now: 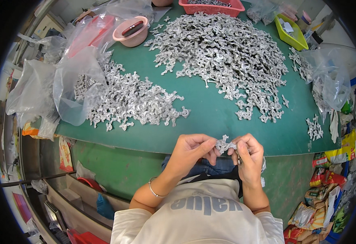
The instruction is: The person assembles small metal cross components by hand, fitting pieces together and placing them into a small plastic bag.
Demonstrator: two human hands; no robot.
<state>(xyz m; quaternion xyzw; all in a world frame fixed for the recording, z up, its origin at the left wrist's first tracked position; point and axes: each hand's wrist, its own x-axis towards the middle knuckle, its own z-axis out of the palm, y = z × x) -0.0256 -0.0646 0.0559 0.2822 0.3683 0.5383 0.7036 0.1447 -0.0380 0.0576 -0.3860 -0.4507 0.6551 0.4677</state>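
Observation:
Between my two hands, just over the table's near edge, is a small silver-grey metal casting (224,144) with several short arms. My left hand (197,148) pinches its left side between thumb and fingers. On the other side my right hand (247,154) grips its right arm with thumb and fingertips, and may hold something else hidden in the palm. A large heap of similar castings (226,49) spreads across the far middle of the green table (210,118). Nearer on the left lies a smaller pile of castings (133,101).
A pink bowl (125,40) with a dark red-handled tool stands far left, beside clear plastic bags (78,87). Farther back are a red basket (230,11) and a yellow-green tray (288,34). A small cluster of castings (314,128) lies right, near a white glove (334,126).

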